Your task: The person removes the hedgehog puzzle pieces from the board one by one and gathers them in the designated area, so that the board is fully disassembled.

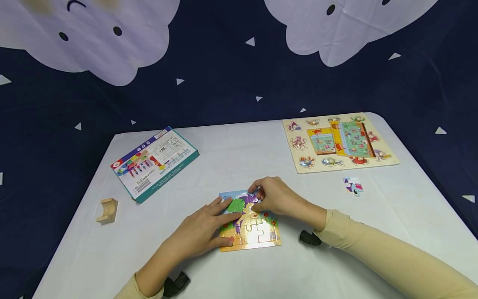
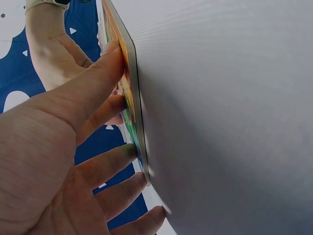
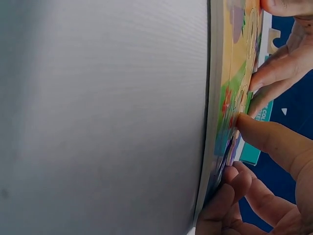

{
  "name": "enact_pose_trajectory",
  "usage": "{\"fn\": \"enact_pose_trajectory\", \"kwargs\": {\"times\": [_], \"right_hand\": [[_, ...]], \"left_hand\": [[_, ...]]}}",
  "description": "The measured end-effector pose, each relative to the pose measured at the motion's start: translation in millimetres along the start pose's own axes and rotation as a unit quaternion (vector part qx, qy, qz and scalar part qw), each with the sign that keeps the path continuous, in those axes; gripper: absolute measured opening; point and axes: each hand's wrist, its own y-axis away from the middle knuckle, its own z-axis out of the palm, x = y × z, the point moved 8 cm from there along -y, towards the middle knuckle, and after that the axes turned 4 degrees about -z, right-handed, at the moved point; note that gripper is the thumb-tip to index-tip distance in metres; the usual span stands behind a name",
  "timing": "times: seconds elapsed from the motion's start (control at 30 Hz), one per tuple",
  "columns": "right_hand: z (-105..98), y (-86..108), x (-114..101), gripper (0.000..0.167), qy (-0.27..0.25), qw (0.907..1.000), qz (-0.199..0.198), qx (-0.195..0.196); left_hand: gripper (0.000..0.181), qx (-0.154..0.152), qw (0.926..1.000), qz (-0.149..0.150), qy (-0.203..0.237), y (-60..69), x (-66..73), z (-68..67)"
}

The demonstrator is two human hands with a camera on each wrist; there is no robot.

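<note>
Puzzle [image 1: 252,227] right of "COLUMN" box [image 1: 154,164].

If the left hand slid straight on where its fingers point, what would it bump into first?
Probably the right hand: the left hand's fingers point across the puzzle toward it, though exact depth is hard to judge.
</note>
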Motion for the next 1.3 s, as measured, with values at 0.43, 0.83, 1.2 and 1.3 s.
{"fn": "enact_pose_trajectory", "kwargs": {"times": [0.43,0.83,1.2,1.3], "right_hand": [[0.1,-2.9,0.5,0.036,0.000,0.9995,-0.032,-0.004],[-0.9,-1.8,-1.2,0.035,0.003,0.9991,-0.042,-0.006],[-1.7,-3.8,0.8,0.036,-0.001,0.9992,-0.039,-0.009],[-2.2,-4.2,0.6,0.035,0.000,0.9992,-0.040,-0.010]], "left_hand": [[0.064,0.005,1.0000,0.002,0.000,-0.1,0.6,-0.3],[0.064,0.000,1.0000,-0.001,0.001,-0.5,0.5,0.2],[0.065,0.003,1.0000,0.004,0.001,-0.2,0.8,0.2],[0.065,0.002,1.0000,0.002,0.000,0.0,0.6,0.3]]}}
